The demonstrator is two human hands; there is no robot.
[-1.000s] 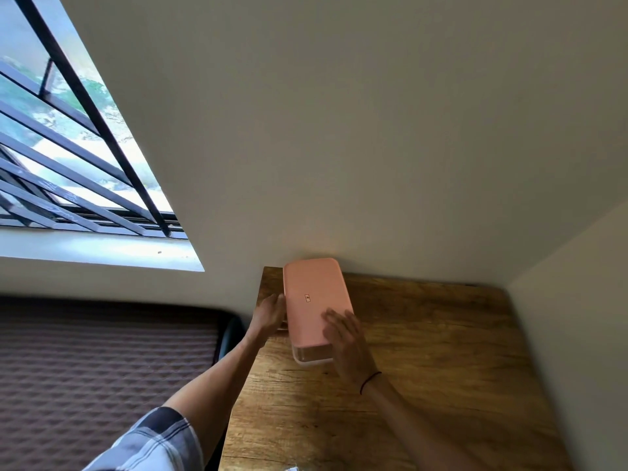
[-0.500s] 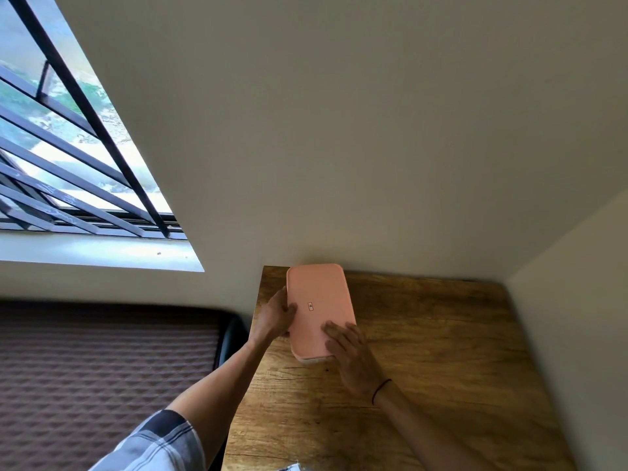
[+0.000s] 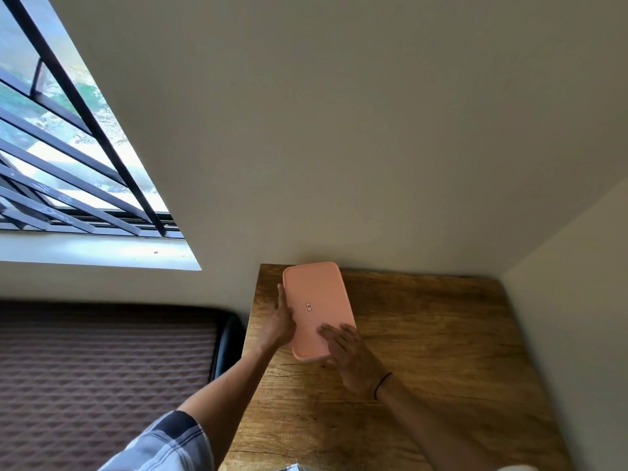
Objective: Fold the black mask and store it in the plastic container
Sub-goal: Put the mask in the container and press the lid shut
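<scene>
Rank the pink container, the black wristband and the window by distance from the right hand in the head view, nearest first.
1. Pink container: under the right hand, fingers on its lid.
2. Black wristband: on that arm's wrist, just behind the hand.
3. Window: far off, up to the left.

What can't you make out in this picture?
- Inside of the container, head view: the pink lid covers it, so no mask can be seen.
- Label on the lid: too small to read.
- Pale object at the bottom edge: cut off by the frame.
- Left hand fingers: partly hidden behind the container's side.
- Right hand palm: faces down, unseen.
</scene>
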